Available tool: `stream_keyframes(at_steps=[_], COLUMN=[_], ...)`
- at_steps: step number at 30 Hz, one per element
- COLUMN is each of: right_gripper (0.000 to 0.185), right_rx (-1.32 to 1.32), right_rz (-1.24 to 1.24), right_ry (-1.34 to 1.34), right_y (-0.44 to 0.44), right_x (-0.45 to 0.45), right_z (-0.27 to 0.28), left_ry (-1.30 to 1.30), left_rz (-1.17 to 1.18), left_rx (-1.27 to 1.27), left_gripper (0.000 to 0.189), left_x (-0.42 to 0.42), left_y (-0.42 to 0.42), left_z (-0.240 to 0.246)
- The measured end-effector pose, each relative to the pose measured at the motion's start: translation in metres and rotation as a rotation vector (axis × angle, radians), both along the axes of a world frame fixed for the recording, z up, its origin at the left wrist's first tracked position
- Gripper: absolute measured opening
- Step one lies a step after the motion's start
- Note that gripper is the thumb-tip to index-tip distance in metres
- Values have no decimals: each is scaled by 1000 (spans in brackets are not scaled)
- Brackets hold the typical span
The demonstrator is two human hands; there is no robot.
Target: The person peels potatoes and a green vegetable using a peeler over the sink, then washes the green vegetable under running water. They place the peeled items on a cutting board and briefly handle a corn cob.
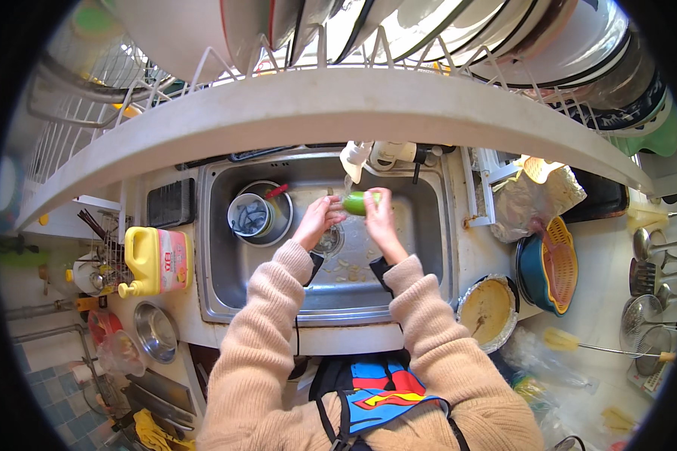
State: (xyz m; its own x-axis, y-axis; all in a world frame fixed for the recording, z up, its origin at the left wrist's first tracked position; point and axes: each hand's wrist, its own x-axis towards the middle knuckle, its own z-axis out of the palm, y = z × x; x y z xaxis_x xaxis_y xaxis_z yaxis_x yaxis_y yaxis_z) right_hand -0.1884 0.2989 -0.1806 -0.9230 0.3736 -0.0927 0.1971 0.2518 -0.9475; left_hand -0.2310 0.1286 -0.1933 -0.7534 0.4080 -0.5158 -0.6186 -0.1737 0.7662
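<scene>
Over a stainless steel sink [259,282], my right hand [381,222] holds a smooth green vegetable or fruit [354,203] under the faucet [356,155], where water runs down. My left hand [317,221], palm turned up with its fingers apart, is at the left end of the green piece; whether the fingertips touch it is unclear. Below the hands lies the sink drain [330,239], with pale scraps [350,273] scattered to its right. At the left of the sink a white bowl [248,214] with dark contents stands inside a larger pan [282,222], beside a red handle [276,191].
A dish rack [338,96] full of plates crosses above the sink. Left of the sink stand a yellow detergent jug [144,262] and a steel bowl [155,331]. At the right are a foil-lined round pan [487,313], stacked colanders [561,265] and hanging utensils [643,276].
</scene>
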Motion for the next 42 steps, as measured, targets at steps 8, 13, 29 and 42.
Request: stream_keyframes(at_steps=[8,13,29,42], right_gripper=[34,36,57,63], right_rx=[-194,-402,29,71], right_rz=[-80,-18,51,282], right_ry=[-126,-285,-184,38], right_y=[35,37,-33,-20], right_x=[21,12,-8,-5], right_z=[14,11,-17,-10], left_ry=[69,354,884,280], left_rz=[-170,-218,-84,-35], left_rx=[-17,-253,-896,-531], left_gripper=[48,51,30,65], left_x=[-5,4,18,9], left_y=[42,32,19,13], left_z=[-12,-15,1,10])
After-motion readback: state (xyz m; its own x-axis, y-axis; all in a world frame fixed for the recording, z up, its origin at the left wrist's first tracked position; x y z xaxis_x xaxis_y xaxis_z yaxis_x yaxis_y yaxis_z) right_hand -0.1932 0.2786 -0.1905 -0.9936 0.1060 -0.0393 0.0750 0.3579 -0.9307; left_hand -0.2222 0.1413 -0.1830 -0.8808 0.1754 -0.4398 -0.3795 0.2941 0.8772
